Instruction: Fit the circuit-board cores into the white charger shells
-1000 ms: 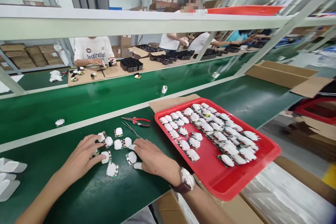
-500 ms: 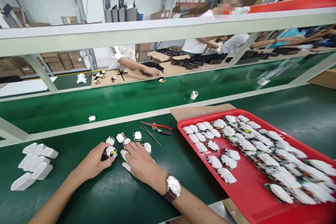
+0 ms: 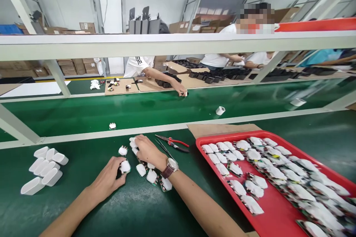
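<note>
A small circuit board with a white pad (image 3: 125, 166) is pinched between the thumb and fingers of my left hand (image 3: 107, 179), low over the green bench. Just beyond it lies a similar padded board (image 3: 122, 150). My right hand (image 3: 148, 152), white covers on its fingertips, reaches across with fingers bent together and pointing down-left; what lies between them is hidden. Under and beside its wrist are several more padded boards (image 3: 151, 176), partly covered by the hand. White plastic housings (image 3: 46, 170) stand grouped to the left of my left hand.
Red-handled pliers (image 3: 174, 143) and tweezers (image 3: 164, 148) lie beyond my right wrist. At right, a red tray (image 3: 274, 207) holds many padded boards. A green conveyor (image 3: 155, 109) carries a white housing (image 3: 220, 110) and a board (image 3: 112, 126). Across it, a co-worker's hand (image 3: 180, 89) reaches over the belt.
My right hand has moved away from me, and several boards now lie nearer, beneath its wrist. My left hand keeps hold of a board, now showing its white pad. The view has shifted.
</note>
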`<state>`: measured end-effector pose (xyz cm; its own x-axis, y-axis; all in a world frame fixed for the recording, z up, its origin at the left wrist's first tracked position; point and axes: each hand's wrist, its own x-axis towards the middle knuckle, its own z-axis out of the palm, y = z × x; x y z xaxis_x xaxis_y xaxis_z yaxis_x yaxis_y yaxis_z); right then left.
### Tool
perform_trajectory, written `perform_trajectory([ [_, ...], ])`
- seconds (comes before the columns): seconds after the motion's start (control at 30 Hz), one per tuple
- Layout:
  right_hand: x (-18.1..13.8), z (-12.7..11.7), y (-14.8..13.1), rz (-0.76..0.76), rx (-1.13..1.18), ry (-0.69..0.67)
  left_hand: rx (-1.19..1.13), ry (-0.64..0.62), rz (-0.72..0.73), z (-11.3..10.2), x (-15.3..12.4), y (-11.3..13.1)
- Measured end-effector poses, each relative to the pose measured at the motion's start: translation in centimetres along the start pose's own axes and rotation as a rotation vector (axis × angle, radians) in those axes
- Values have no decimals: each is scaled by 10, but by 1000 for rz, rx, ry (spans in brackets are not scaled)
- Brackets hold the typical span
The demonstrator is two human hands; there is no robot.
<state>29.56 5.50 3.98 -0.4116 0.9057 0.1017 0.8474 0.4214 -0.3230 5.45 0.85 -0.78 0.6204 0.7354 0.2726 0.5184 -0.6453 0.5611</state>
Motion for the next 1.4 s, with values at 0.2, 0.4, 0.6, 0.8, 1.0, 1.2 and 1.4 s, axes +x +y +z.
perform_trajectory([
  [0.2, -19, -8, 11, 3, 54, 64, -33, 11, -22, -3, -1, 1],
  [0.4, -95, -9, 22, -81, 117, 65, -37, -129, -52, -50, -5, 9],
  [0.6, -143, 17, 44, -26, 136, 22, 26, -265, -70, -53, 3, 0],
  [0.8, -102, 18, 53, -73, 275, 6, -82, -306, -50, -37, 39, -3],
  [1.0, -97, 4, 58, -67, 319, 72, -25, -226, -21, -67, 82, -26],
  [1.2, -103, -1, 52, 13, 360, 108, 93, 50, -124, -41, 167, -69],
  [1.4, -122, -5, 55, 54, 295, 196, 77, 115, -90, 3, 206, -60],
])
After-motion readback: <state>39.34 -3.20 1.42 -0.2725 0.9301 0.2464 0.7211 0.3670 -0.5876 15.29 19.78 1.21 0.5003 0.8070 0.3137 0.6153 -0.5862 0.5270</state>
